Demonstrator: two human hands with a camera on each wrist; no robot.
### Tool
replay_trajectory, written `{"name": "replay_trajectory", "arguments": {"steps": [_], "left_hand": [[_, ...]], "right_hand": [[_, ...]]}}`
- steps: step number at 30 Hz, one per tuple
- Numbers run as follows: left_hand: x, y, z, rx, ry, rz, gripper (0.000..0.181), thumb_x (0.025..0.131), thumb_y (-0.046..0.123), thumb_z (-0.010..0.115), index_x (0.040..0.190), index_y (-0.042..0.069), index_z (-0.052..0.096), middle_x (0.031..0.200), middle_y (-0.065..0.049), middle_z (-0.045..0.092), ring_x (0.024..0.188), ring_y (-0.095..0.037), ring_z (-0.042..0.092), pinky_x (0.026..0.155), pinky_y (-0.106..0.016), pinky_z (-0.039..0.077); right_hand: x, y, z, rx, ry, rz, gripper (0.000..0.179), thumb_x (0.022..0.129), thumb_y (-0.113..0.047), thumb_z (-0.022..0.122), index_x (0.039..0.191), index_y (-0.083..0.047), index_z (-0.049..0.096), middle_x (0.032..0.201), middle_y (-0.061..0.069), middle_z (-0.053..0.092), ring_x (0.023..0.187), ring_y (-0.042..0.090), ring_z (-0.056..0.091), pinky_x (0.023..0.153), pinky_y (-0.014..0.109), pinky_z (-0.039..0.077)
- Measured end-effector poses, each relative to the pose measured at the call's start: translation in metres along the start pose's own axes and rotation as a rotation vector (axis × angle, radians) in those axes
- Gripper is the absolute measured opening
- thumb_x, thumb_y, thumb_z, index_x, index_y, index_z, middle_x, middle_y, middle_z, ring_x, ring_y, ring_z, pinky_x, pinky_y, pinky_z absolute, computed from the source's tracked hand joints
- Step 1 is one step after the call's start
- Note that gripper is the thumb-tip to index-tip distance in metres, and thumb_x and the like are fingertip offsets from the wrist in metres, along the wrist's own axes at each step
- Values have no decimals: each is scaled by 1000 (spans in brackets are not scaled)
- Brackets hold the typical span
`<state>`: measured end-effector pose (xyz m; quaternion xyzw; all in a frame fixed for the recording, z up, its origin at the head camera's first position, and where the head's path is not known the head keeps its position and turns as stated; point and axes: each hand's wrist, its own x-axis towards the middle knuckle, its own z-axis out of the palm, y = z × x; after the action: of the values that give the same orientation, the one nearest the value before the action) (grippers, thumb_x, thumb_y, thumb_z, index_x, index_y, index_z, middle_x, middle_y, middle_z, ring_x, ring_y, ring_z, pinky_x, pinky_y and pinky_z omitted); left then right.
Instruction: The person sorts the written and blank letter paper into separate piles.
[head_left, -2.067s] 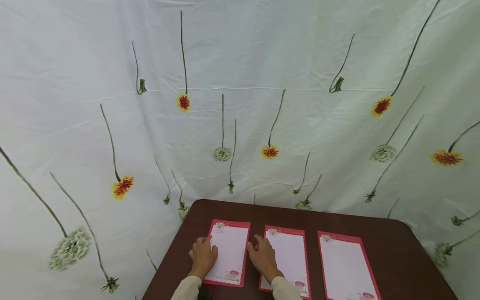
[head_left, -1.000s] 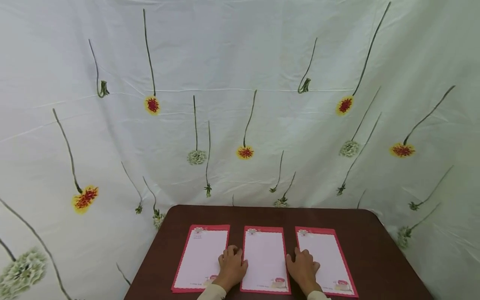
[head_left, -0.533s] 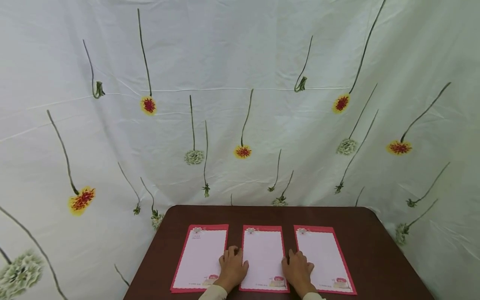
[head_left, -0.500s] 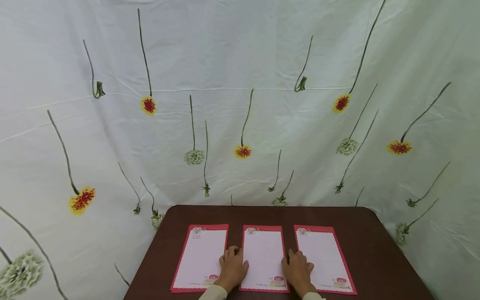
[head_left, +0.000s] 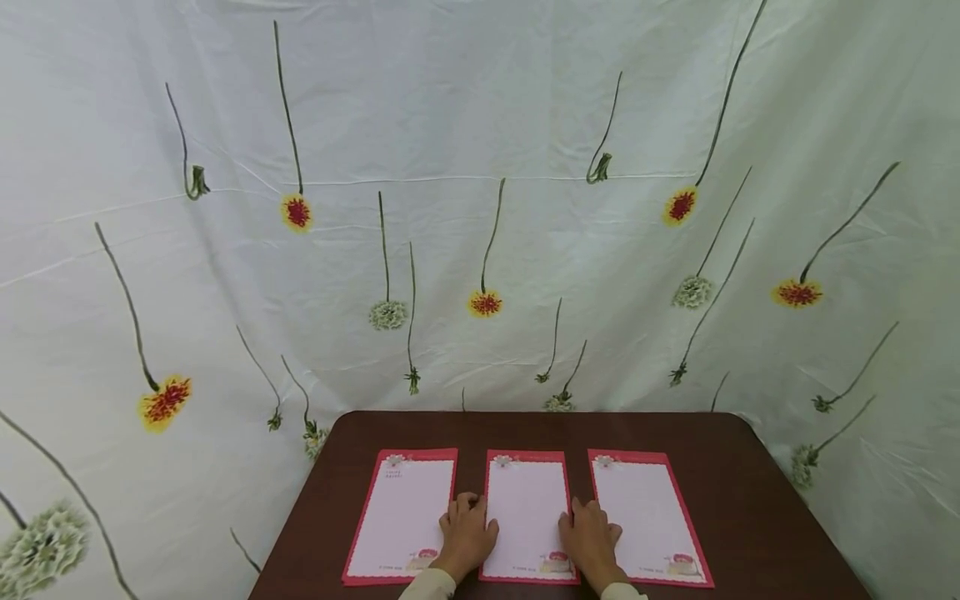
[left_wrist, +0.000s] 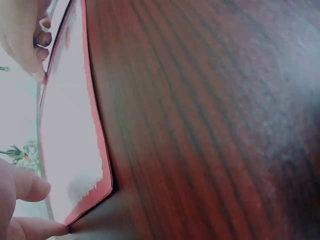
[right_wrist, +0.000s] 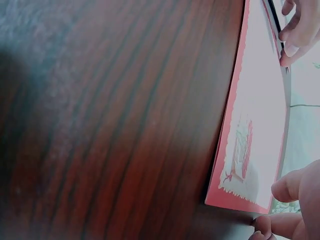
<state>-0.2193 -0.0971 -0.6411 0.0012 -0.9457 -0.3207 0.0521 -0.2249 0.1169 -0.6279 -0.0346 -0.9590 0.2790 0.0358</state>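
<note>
Three letter-paper sheets with red scalloped borders lie in a row on the dark wooden table. My left hand (head_left: pixel 467 533) is between the left sheet (head_left: pixel 401 517) and the middle sheet (head_left: pixel 525 512), its fingers at the middle sheet's left edge. On the other side, my right hand (head_left: pixel 590 537) rests by that sheet's right edge, overlapping the gap to the right sheet (head_left: pixel 645 517). In the left wrist view, the left fingertips (left_wrist: pixel 55 230) touch a corner of the middle sheet. The right wrist view shows the right thumb (right_wrist: pixel 286 189) beside its edge. Neither hand visibly grips paper.
The brown tabletop (head_left: pixel 750 517) has rounded far corners and extends past the sheets on both sides. Right behind it hangs a white cloth (head_left: pixel 450 100) printed with flowers on long stems.
Both hands have moved right, from the left sheet to the middle one, as the head view turned. In the last half second the right hand shifted slightly left; the sheets look still.
</note>
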Motion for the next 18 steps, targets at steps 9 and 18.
{"name": "replay_trajectory", "arguments": {"steps": [9,18], "left_hand": [[1,2,2,-68,29,-55,43,92,16,65,128,-8,69,129,-23,53,124,-45,44,95,-68,31],[2,1,4,-98,45,-62,45,91,16,64,128,-7,69,129,-23,54,123,-46,44,93,-67,31]], "right_hand": [[-2,-2,1,5,39,-44,42,93,-19,69,125,8,69,104,24,64,105,43,62,79,61,39],[0,1,8,-10,58,-51,36,92,-20,69,118,5,70,102,21,64,104,43,62,79,62,40]]}}
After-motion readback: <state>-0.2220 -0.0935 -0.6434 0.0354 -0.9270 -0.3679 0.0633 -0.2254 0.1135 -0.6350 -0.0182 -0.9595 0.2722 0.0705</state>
